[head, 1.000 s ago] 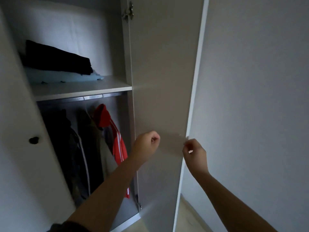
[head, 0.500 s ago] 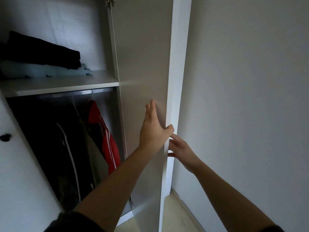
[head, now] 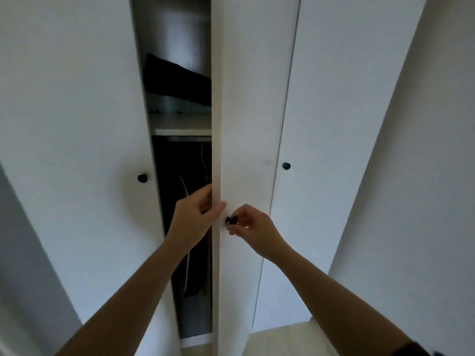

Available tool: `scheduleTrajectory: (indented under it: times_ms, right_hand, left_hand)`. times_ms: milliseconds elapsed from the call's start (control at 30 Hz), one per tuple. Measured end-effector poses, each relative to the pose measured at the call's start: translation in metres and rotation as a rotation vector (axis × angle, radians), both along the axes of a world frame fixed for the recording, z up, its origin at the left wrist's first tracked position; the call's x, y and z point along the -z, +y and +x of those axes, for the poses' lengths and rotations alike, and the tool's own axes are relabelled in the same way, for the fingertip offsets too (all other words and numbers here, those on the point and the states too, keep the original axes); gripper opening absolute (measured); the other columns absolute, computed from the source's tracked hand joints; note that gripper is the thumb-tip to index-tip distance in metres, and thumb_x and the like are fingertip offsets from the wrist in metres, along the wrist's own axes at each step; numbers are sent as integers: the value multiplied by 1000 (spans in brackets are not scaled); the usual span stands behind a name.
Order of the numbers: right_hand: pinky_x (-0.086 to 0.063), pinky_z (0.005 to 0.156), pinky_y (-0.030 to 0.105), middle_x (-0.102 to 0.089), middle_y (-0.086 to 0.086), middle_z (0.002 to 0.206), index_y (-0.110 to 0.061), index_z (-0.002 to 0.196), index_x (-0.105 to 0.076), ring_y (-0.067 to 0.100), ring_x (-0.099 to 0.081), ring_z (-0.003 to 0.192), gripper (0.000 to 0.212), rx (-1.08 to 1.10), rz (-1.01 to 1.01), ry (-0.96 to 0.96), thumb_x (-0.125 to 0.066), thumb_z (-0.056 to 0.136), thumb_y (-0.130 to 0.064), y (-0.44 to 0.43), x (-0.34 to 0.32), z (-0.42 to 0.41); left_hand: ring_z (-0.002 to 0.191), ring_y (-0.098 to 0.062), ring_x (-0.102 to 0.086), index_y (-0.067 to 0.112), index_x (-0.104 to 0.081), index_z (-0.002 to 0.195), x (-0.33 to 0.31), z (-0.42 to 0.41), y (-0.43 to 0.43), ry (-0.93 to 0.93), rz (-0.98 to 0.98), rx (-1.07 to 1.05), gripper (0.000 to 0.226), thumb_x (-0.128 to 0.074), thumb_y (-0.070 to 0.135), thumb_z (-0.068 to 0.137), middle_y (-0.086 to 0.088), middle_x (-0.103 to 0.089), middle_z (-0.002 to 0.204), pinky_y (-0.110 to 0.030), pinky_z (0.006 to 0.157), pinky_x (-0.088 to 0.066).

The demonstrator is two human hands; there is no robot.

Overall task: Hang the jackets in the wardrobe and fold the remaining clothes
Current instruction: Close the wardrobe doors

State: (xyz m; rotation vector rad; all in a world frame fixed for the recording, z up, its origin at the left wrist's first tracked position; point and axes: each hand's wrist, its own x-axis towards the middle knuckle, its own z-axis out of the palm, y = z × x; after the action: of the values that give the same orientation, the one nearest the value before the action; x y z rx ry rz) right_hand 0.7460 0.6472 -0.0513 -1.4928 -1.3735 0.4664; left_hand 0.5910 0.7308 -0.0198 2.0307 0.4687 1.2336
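Note:
The white wardrobe door (head: pixel 244 124) stands nearly closed, leaving a narrow gap. My left hand (head: pixel 195 217) grips the door's edge, thumb on its front and fingers behind it. My right hand (head: pixel 252 224) pinches the door's small black knob (head: pixel 228 220). Through the gap I see dark hanging jackets (head: pixel 187 227) below a shelf (head: pixel 180 131), and folded dark and pale blue clothes (head: pixel 177 91) stacked on that shelf.
The left wardrobe door (head: pixel 77 150) with its black knob (head: pixel 142 178) is closed. A further door (head: pixel 321 150) on the right carries another black knob (head: pixel 286 166). A grey wall (head: pixel 424 176) stands at the right, pale floor (head: pixel 282 340) below.
The door has swung from wide open to almost closed. My left hand moved from its inner face to its edge, and my right hand went from behind the edge to the knob.

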Motion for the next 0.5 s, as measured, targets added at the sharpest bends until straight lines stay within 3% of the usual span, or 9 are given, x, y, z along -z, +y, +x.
scheduleTrajectory:
  times_ms: [100, 233, 367, 500]
  right_hand:
    - [-55, 75, 22, -68, -7, 82, -19, 86, -62, 9, -66, 75, 12, -4, 21, -102, -71, 82, -12, 53, -4, -30]
    - [-51, 77, 20, -65, -9, 82, -17, 89, -69, 10, -61, 77, 7, 30, 6, -234, -66, 85, -12, 121, -6, -52]
    - [-42, 71, 9, -64, -12, 82, -19, 87, -71, 1, -56, 74, 8, 72, -24, -299, -64, 86, -15, 176, -8, -61]
    - [-51, 75, 25, -67, -14, 84, -27, 85, -70, 5, -58, 78, 8, 129, -60, -342, -63, 86, -22, 212, -8, -62]
  left_hand:
    - [95, 0, -63, 25, -68, 105, 9, -42, 61, -25, 72, -210, 21, -67, 18, 86, 19, -68, 101, -18, 86, -50]
    - [104, -15, -56, 18, -64, 111, 26, -86, 153, 39, 49, -483, 29, -66, 5, 85, 5, -54, 111, -33, 92, -46]
    - [97, -14, -54, 21, -55, 126, 33, -95, 216, 209, -21, -434, 39, -61, 8, 90, -1, -49, 116, -27, 84, -43]
    - [77, -10, -59, 21, -55, 119, 28, -84, 251, 283, 0, -336, 30, -61, 16, 91, 2, -61, 91, -11, 68, -41]
